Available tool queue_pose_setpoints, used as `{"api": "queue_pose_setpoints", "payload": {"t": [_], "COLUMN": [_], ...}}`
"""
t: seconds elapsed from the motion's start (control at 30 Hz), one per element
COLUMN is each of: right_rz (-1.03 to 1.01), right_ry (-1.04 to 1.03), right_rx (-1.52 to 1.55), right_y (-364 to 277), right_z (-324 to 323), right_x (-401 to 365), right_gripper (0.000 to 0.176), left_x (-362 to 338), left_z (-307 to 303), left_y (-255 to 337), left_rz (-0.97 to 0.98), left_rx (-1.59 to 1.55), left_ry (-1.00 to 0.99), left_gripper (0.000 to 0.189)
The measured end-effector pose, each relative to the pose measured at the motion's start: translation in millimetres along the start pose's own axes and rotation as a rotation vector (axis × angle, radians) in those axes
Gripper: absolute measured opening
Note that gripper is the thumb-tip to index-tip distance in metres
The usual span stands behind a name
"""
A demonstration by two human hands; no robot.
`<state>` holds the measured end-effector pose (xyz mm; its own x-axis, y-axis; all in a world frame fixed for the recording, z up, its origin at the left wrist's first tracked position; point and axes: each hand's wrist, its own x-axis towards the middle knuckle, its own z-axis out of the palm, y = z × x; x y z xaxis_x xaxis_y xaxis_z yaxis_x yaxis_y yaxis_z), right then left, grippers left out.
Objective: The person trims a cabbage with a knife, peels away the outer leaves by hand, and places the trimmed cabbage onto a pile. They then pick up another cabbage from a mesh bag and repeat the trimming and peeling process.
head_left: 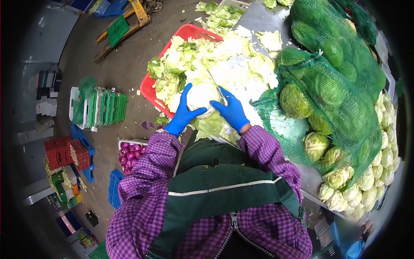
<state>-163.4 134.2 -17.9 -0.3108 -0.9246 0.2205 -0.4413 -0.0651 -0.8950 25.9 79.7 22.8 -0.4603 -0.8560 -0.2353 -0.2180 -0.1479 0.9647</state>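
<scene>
A pale, round cabbage (203, 96) is held between my two hands, in front of my dark green apron. My left hand (185, 113), in a blue glove, wraps round its left side. On its right side is my right hand (230, 110), also blue-gloved, with its fingers against the cabbage. Part of a thin blade or handle seems to show near the right fingers, too small to make out. Beyond them, loose cabbage leaves (181, 56) heap over a red crate (148, 88) and onto the metal table (254, 19).
Green net sacks (336, 82) of cabbages lie on the right, with trimmed cabbages (368, 183) stacked beyond. On the floor at left stand a crate of purple onions (130, 155), green crates (105, 105) and a blue crate (115, 188). A yellow pallet truck (140, 13) is at the top.
</scene>
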Motion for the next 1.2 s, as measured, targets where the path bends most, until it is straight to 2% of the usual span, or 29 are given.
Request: {"api": "queue_pose_setpoints", "payload": {"t": [0.07, 0.1, 0.17, 0.2, 0.23, 0.27, 0.3, 0.33, 0.4, 0.43, 0.53, 0.6, 0.63, 0.67, 0.73, 0.77, 0.9, 0.97, 1.0, 1.03, 1.07, 1.1, 1.2], "right_rz": [0.609, 0.645, 0.609, 0.579, 0.578, 0.666, 0.752, 0.748, 0.718, 0.724, 0.64, 0.244, 0.245, 0.187, 0.075, 0.073, 0.166, 0.12, 0.119, 0.282, 0.441, 0.464, 0.37], "right_ry": [-0.165, -0.115, -0.129, -0.147, -0.148, -0.142, -0.134, -0.132, -0.169, -0.16, -0.132, -0.001, 0.002, -0.034, -0.106, -0.105, -0.179, -0.032, -0.033, -0.008, 0.017, 0.007, 0.052], "right_rx": [0.577, 0.64, 0.609, 0.591, 0.584, 0.617, 0.653, 0.653, 0.607, 0.609, 0.59, 0.212, 0.214, 0.11, -0.098, -0.15, -0.226, -0.358, -0.358, -0.241, -0.122, -0.264, -0.234], "right_y": [5.4, -4.1, -9.4, -11.4, -5.5, 3.0, 3.6, 3.6, 2.3, 5.2, 9.4, 4.0, -5.1, -15.0, -31.5, -27.9, -29.1, -28.8, -27.3, -25.9, -25.7, -26.8, -6.4], "right_z": [3.2, -7.6, -15.6, -21.1, -23.5, -24.1, -25.4, -26.2, -28.9, -28.5, -24.1, -20.2, -22.3, -25.7, -30.5, -27.0, -25.3, -15.7, -17.3, -21.3, -25.8, -29.6, -27.8], "right_x": [13.5, 24.0, 29.6, 31.0, 31.5, 30.4, 31.7, 32.4, 26.4, 23.0, 17.1, 4.9, 1.4, -3.4, -8.7, -9.4, -1.4, 1.8, 9.8, 22.6, 31.8, 38.3, 34.5], "right_gripper": [0.039, 0.031, 0.04, 0.043, 0.043, 0.046, 0.049, 0.049, 0.051, 0.051, 0.053, 0.052, 0.052, 0.055, 0.062, 0.067, 0.066, 0.06, 0.06, 0.055, 0.05, 0.044, 0.045], "left_x": [6.4, 12.3, 19.1, 20.2, 21.2, 21.6, 24.8, 32.7, 50.0, 56.6, 66.0, 65.7, 66.0, 66.6, 66.2, 67.1, 66.1, 65.2, 63.9, 61.2, 54.1, 49.1, 39.4], "left_z": [-2.3, -2.0, 2.3, 3.8, 6.3, 8.6, 7.1, 4.3, 2.1, 3.5, 4.8, 2.9, 2.9, 2.8, 4.5, 5.6, 11.6, 16.4, 19.1, 23.1, 30.9, 36.6, 42.8], "left_y": [-6.6, 4.1, 42.0, 50.0, 55.4, 57.9, 59.3, 58.3, 51.4, 48.1, 45.1, 43.6, 45.0, 46.3, 53.2, 51.6, 36.1, 29.3, 27.5, 25.3, 21.7, 18.5, 8.8], "left_rz": [0.008, 0.011, -0.512, -0.51, -0.432, -0.353, -0.201, -0.197, 0.252, 0.292, 0.299, 0.222, 0.153, 0.154, 0.034, 0.032, 0.108, 0.122, 0.107, 0.092, 0.284, 0.296, 0.293], "left_rx": [0.035, 0.036, -0.519, -0.523, -0.32, -0.118, 0.146, 0.147, 0.761, 0.681, 0.614, 0.55, 0.481, 0.483, 0.36, 0.36, 0.392, 0.384, 0.288, 0.192, 0.47, 0.533, 0.568], "left_ry": [0.063, 0.065, 0.14, 0.14, 0.077, 0.015, -0.085, -0.085, -0.156, -0.214, -0.356, -0.329, -0.289, -0.289, -0.24, -0.245, -0.182, -0.137, -0.124, -0.111, -0.023, 0.02, 0.082], "left_gripper": [0.098, 0.098, 0.088, 0.088, 0.09, 0.092, 0.103, 0.103, 0.116, 0.12, 0.113, 0.111, 0.109, 0.109, 0.107, 0.107, 0.107, 0.107, 0.107, 0.107, 0.11, 0.111, 0.112]}}
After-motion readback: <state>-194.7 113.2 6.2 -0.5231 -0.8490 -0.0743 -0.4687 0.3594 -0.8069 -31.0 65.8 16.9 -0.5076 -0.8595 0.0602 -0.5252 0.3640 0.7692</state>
